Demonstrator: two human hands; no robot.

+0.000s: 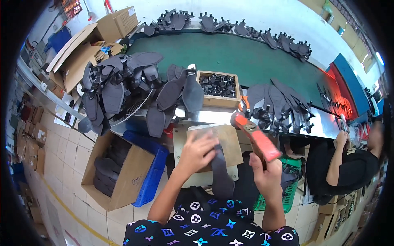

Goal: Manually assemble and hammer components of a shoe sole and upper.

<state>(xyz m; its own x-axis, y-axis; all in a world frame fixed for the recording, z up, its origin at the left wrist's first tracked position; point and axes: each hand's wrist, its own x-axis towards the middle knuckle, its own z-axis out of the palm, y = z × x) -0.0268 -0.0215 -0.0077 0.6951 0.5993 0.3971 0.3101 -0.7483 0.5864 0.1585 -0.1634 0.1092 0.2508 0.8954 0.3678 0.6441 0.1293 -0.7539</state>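
My right hand (269,176) is wrapped round the handle of a hammer (260,139), whose red head with a round dark face is raised to the right of the board. A dark grey shoe sole (221,176) reaches from the work board toward my lap. At its narrow upper end, my left hand (199,151) has its thumb and fingers closed about it, the fingertips partly blurred. Beneath lies a tan board (230,143) on a pale work block (179,143). My left fingers partly hide the sole's upper end.
A wooden box (221,102) of small black heel pieces stands ahead, orange-handled pliers (244,103) beside it. Heeled soles pile up at left (113,96) and right (275,98). A carton (123,180) of soles leans by a blue crate (150,180). A co-worker (349,164) sits at right.
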